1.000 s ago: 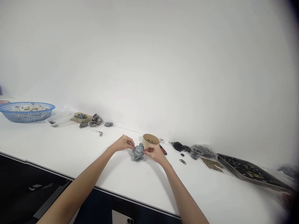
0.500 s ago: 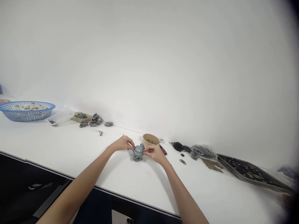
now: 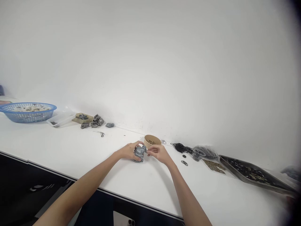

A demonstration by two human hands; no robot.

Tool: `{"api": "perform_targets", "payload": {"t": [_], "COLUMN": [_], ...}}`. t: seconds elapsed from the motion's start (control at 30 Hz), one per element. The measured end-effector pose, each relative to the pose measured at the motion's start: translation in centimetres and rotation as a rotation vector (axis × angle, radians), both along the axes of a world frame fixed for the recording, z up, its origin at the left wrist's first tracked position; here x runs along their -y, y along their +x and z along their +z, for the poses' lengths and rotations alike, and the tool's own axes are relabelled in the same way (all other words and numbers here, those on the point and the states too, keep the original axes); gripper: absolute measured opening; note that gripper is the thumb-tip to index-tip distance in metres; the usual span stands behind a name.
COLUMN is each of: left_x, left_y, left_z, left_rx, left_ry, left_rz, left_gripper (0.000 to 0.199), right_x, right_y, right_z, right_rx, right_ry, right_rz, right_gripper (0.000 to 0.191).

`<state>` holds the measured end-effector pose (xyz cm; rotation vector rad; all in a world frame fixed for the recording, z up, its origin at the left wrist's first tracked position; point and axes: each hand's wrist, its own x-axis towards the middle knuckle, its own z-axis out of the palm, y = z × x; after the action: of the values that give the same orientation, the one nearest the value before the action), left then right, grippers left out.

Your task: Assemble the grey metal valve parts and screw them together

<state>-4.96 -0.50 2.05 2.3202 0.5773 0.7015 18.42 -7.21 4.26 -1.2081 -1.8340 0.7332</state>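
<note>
Now wraps the left hand (image 3: 129, 152) around the grey housing (image 3: 139, 151), just in front of the tan bowl (image 3: 152, 137), instead of pinching its edge as before; probably steadies it for close fingerwork. Sets the right hand (image 3: 159, 153), fingertips together, at the right edge; cannot tell whether pinching anything small.

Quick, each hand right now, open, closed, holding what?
Left hand: closed on the grey part, holding it.
Right hand: closed in a pinch at the grey part; whether it holds anything can't be told.
</note>
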Motion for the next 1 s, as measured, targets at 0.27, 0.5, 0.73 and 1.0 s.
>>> {"api": "perform_targets", "payload": {"t": [0.27, 0.5, 0.73, 1.0], "left_x": [0.0, -0.2, -1.1, -1.1], "left_y": [-0.3, -0.4, -0.2, -0.4], "left_z": [0.5, 0.3, -0.5, -0.5], "left_rx": [0.024, 0.041, 0.087, 0.062], "left_ry": [-0.057, -0.095, -0.113, -0.202], "left_rz": [-0.054, -0.057, -0.074, -0.083], "left_gripper": [0.083, 0.081, 0.084, 0.092], "right_x": [-2.4, -3.2, -3.0, -0.9], "right_y": [8.2, 10.1, 11.0, 12.6], "right_z": [-2.7, -5.9, -4.3, -1.4], "right_rx": [0.495, 0.566, 0.450, 0.064], "right_ry": [0.123, -0.138, -0.004, 0.523], "right_rz": [-0.802, -0.849, -0.989, -1.172], "right_gripper": [0.028, 0.053, 0.026, 0.029]}}
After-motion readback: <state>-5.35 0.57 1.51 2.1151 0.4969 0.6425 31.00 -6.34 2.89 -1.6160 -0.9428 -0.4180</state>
